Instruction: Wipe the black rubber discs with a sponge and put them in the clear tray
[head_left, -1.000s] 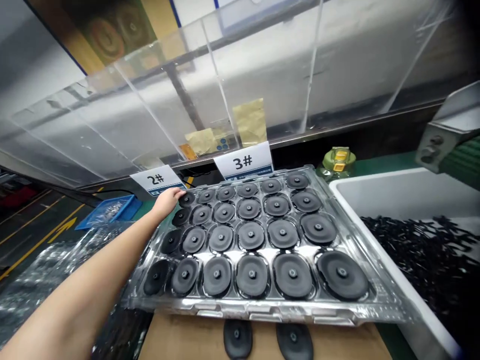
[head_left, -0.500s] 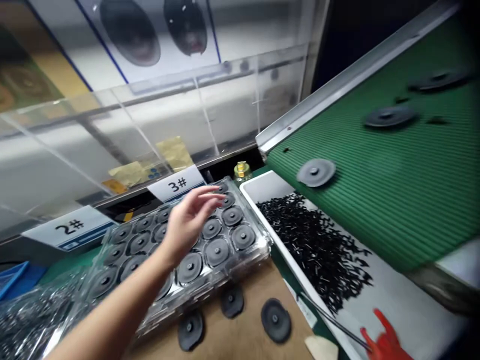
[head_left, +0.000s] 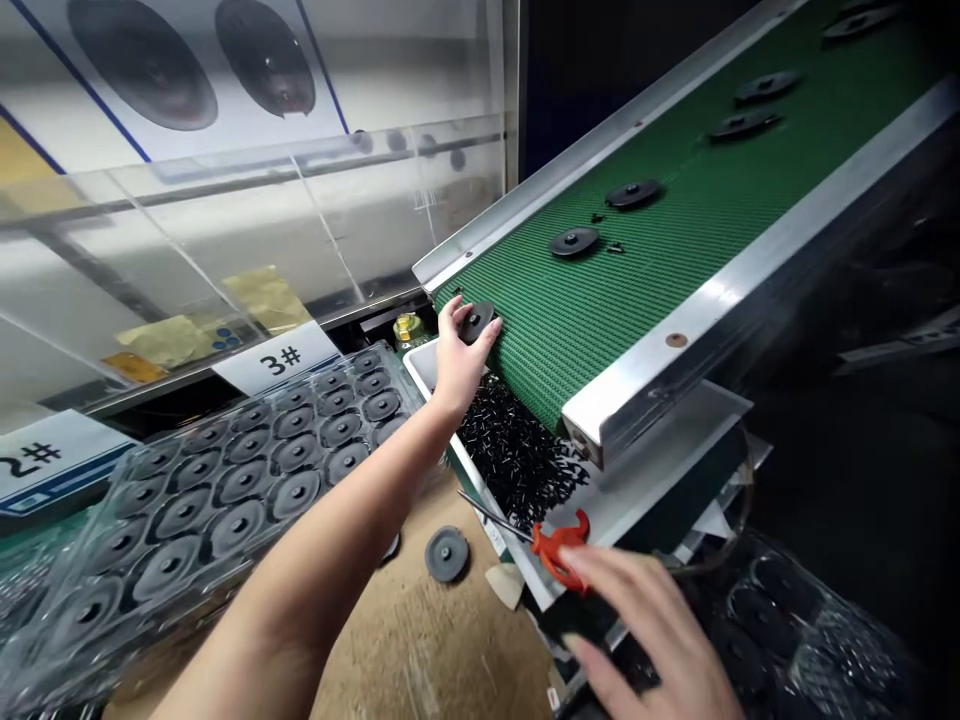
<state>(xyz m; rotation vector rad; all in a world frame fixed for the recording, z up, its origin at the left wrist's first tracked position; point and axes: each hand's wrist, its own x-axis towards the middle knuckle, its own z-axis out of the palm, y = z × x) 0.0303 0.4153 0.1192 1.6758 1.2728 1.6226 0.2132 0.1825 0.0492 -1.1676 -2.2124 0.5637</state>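
My left hand [head_left: 463, 355] reaches to the lower end of the green conveyor belt [head_left: 540, 320]. Its fingers and thumb grip a dark grey disc [head_left: 478, 320] with a small raised hub by the edges. At the lower right, my right hand [head_left: 652, 630] is open, slightly blurred, with thumb and fingers apart. Just beyond its fingertips lies a red-handled tool [head_left: 559, 550] with a thin metal shaft, across the rim of a white tray [head_left: 480, 480]. A clear plastic blister tray [head_left: 112, 640] full of similar discs lies under and left of my left forearm.
Several more discs ride on the belt between metal side rails [head_left: 675, 330]. Small black pieces [head_left: 517, 450] heap in the white tray. One loose disc [head_left: 447, 554] rests on the brown board [head_left: 420, 640]. Number cards [head_left: 277, 358] and a clear panel stand behind; bagged discs [head_left: 780, 620] lie lower right.
My left hand has moved from above the blister tray to the belt's end and gripped a disc. My right hand has come into view. The camera has turned right.
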